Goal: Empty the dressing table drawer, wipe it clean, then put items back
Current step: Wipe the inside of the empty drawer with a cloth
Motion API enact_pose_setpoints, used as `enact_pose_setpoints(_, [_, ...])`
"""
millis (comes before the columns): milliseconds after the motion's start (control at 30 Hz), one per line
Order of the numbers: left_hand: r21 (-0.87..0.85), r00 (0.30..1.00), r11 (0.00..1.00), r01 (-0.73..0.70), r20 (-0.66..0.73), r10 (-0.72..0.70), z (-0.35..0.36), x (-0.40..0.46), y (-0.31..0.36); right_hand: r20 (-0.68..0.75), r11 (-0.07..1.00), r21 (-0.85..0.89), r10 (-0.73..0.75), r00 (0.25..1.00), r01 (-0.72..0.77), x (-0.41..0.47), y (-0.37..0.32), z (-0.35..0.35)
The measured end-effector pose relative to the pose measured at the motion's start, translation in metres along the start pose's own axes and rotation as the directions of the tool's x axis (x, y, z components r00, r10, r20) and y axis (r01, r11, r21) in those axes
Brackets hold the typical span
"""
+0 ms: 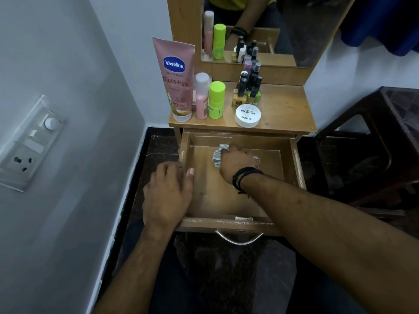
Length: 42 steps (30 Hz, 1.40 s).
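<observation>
Drawer: the drawer (229,200) is standing pulled out below the table top (283,105), its wooden floor showing bare apart from the cloth.
Cloth: a grey-white cloth (218,155) is lying bunched on the drawer floor toward the back.
Right hand: the right hand (235,162) is pressing down on the cloth with fingers curled around it; a black band (246,177) is sitting on the wrist.
Left hand: the left hand (167,193) is gripping the drawer's left wall, fingers outside and thumb inside.
Labels: the pink tube (176,80) is reading "Vaseline" and "Gluta-Hya"; the white round tub (247,115) is reading "NAIL POLISH" and "zudio".
Table top: a pink bottle (201,98), a green bottle (216,100) and a cluster of nail polish bottles (248,89) are standing behind the tub.
Surroundings: a mirror (260,30) is rising behind; a switch panel (27,143) is sitting on the left wall; a dark stool (374,143) is standing at right.
Handle: a metal handle (239,239) is hanging on the drawer front.
</observation>
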<state>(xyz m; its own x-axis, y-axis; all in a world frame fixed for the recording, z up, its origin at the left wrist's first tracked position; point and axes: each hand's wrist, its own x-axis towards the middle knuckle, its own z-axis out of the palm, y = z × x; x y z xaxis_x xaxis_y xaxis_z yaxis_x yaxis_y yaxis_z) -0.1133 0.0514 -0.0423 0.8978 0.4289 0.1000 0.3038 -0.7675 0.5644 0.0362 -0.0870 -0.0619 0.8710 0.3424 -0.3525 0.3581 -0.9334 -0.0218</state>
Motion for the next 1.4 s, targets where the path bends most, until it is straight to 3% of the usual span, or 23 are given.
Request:
enact_pose_setpoints(200, [0.012,1.000,1.000,-0.001,0.008,0.001,0.000,0.001,-0.001,0.004,0.976,0.197,-0.093,0.996,0.090,0.005,-0.048,0.026])
enact_pose_setpoints(333, [-0.004,1.000,1.000,0.007,0.013,-0.006,0.001,-0.001,0.000,-0.009,0.974,0.092,-0.207,0.978,0.207,-0.018,-0.023,0.025])
enact_pose_setpoints(400, [0.001,1.000,1.000,0.008,0.016,-0.008,0.000,0.000,-0.002,-0.033,0.989,0.017,-0.149,0.988,0.150,-0.024,0.004,0.018])
enact_pose_setpoints(533, [-0.007,1.000,1.000,0.017,0.017,-0.017,-0.001,0.000,-0.002,-0.017,0.987,0.032,0.161,0.987,-0.160,-0.028,0.061,0.002])
enact_pose_setpoints(633, [-0.014,1.000,1.000,0.016,0.019,-0.016,-0.002,-0.002,-0.002,-0.015,0.977,0.057,0.208,0.978,-0.207,-0.019,0.062,-0.004])
enact_pose_setpoints(733, [-0.018,1.000,1.000,0.018,0.024,-0.017,-0.003,-0.002,-0.001,-0.056,0.998,0.024,0.053,0.997,-0.052,-0.016,0.033,-0.005])
enact_pose_setpoints(833, [0.003,0.999,1.000,0.020,0.044,-0.020,-0.002,0.000,0.000,-0.031,0.970,-0.009,-0.244,0.969,0.244,-0.029,0.002,0.008])
enact_pose_setpoints(933, [0.006,0.999,1.000,0.023,0.049,-0.023,0.000,0.000,0.000,0.119,0.876,0.021,-0.480,0.869,0.481,-0.050,0.002,0.010])
enact_pose_setpoints(1000, [-0.001,0.999,1.000,0.024,0.042,-0.024,-0.001,-0.002,-0.001,0.258,0.852,0.018,-0.510,0.820,0.524,-0.054,0.018,0.003])
enact_pose_setpoints(1067, [-0.002,0.999,1.000,0.019,0.040,-0.018,-0.001,-0.002,0.000,0.340,0.900,0.007,-0.412,0.845,0.436,-0.051,0.042,-0.007])
enact_pose_setpoints(1200, [-0.017,0.999,0.999,0.030,0.023,-0.030,-0.003,-0.002,0.001,0.228,0.967,-0.170,-0.147,0.962,0.189,-0.019,0.068,-0.025])
enact_pose_setpoints(1300, [-0.025,1.000,0.999,0.026,0.008,-0.026,-0.002,-0.002,0.000,0.154,1.000,-0.010,-0.018,0.988,0.019,-0.006,0.051,-0.029])
enact_pose_setpoints(1400, [-0.038,1.000,0.999,0.027,0.000,-0.027,-0.001,-0.001,-0.001,0.067,0.981,0.196,-0.010,0.998,-0.004,-0.002,0.009,-0.018])
